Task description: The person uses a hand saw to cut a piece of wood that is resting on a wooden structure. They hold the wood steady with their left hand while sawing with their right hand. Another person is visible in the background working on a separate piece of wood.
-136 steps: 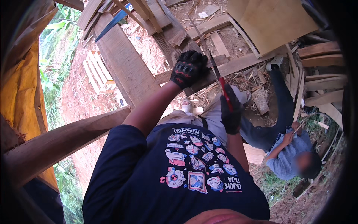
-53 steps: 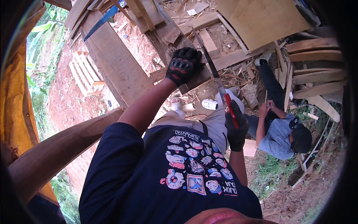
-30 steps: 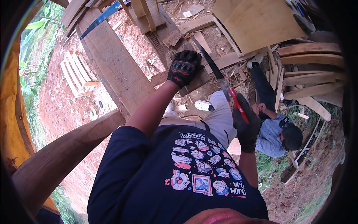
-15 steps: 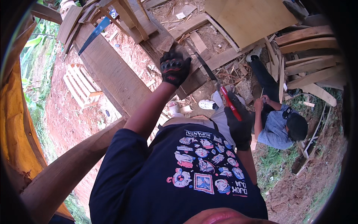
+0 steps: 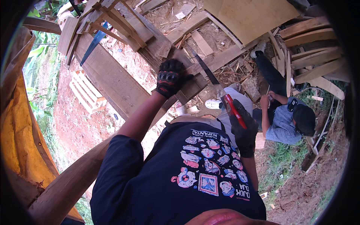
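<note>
My right hand (image 5: 244, 129), in a dark glove, is closed round the red handle of a handsaw (image 5: 210, 73). The saw's dark blade slants up and left, beside the end of the wooden bench. My left hand (image 5: 170, 78), in a black glove with red trim, is closed over a piece of wood (image 5: 186, 66) on that bench, left of the blade. Its fingertips are partly hidden. Whether the teeth touch the wood, I cannot tell.
A blue-bladed saw (image 5: 93, 45) lies on a wide plank (image 5: 108, 77) at left. A slatted crate (image 5: 87, 92) stands on the ground. At right, a co-worker (image 5: 287, 120) crouches near stacked boards (image 5: 309, 37). Plywood (image 5: 251, 18) lies at the far side; a thick pole (image 5: 71, 172) crosses lower left.
The red-handled saw and my right hand have shifted a little toward me and right. My left hand stays on the wood, turned slightly. The whole view has tilted a little.
</note>
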`<state>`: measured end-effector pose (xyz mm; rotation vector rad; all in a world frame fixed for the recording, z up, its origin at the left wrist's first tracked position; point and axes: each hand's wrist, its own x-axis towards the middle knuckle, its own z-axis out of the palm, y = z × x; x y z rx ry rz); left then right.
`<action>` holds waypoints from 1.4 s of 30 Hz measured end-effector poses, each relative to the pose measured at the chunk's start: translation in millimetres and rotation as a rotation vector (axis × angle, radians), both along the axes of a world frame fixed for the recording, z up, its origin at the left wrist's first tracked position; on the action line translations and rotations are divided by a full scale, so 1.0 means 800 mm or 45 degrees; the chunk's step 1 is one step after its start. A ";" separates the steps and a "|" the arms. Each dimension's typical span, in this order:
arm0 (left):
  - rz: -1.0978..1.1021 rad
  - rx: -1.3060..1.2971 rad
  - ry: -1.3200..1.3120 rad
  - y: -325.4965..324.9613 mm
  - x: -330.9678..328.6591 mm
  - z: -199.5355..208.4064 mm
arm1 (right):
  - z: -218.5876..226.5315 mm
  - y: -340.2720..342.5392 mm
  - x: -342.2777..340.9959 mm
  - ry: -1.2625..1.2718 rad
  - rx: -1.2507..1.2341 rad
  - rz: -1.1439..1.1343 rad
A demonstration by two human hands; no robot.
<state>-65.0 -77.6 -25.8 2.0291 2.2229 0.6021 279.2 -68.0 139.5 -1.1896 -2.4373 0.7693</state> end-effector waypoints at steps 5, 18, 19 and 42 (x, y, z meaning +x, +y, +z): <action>-0.041 0.200 -0.039 0.005 0.030 -0.012 | -0.003 -0.004 0.000 -0.005 0.169 0.094; 0.622 0.197 -0.100 0.083 0.058 -0.049 | 0.026 0.003 -0.007 -0.029 -0.167 0.068; 0.641 0.169 -0.106 0.084 0.059 -0.049 | 0.023 0.007 -0.008 -0.061 -0.074 0.062; 0.613 -0.096 -0.134 0.084 0.057 -0.049 | -0.019 0.075 -0.071 0.005 -0.156 0.028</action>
